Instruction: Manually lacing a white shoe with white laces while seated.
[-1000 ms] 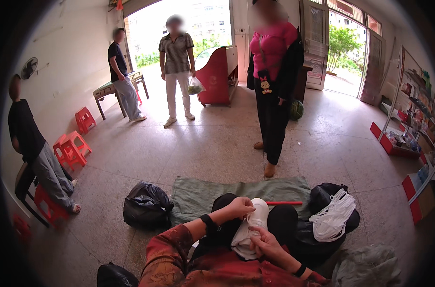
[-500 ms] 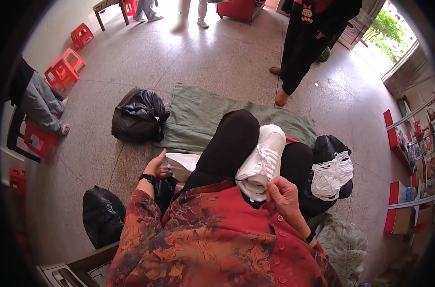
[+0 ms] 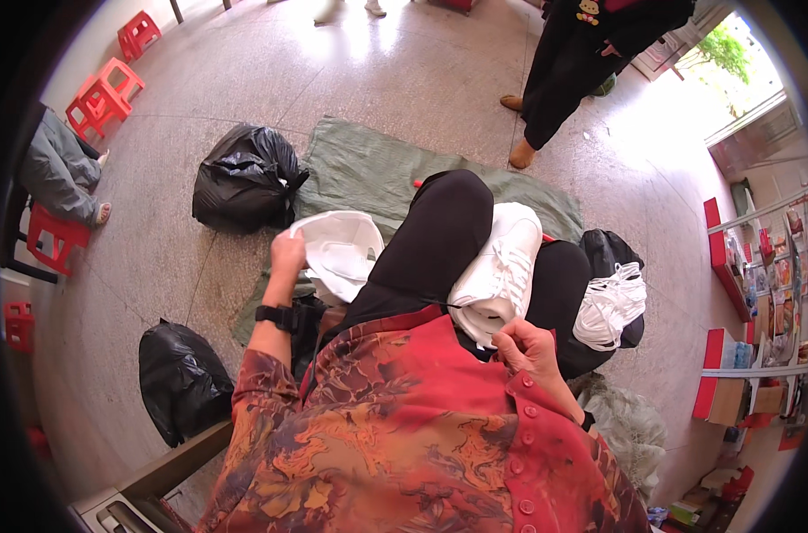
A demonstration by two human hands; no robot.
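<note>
A white lace-up sneaker [image 3: 501,266] rests between my black-trousered knees, toe away from me and its opening toward me. Beside that opening, my right hand [image 3: 526,345] is closed in a pinch; what its fingers hold, if anything, is too small to make out. My left hand [image 3: 288,256] grips the rim of a white bowl-like container [image 3: 349,229] left of my knee. Pale white pieces, unclear in kind, show inside it. By my right thigh, a bundle of white shoelaces [image 3: 611,306] lies on a black bag [image 3: 612,251].
A green cloth [image 3: 359,155] covers floor before me. Black plastic bags [image 3: 248,178] stand to the left. A person [image 3: 555,89] stands ahead at right; another person's legs [image 3: 62,169] are at left near red stools [image 3: 102,98]. Shelves [image 3: 759,266] line the right side.
My left hand has lifted and tilted the white container, so its inside now shows. My right hand stays pinched by the sneaker's opening. The whole view has shifted slightly.
</note>
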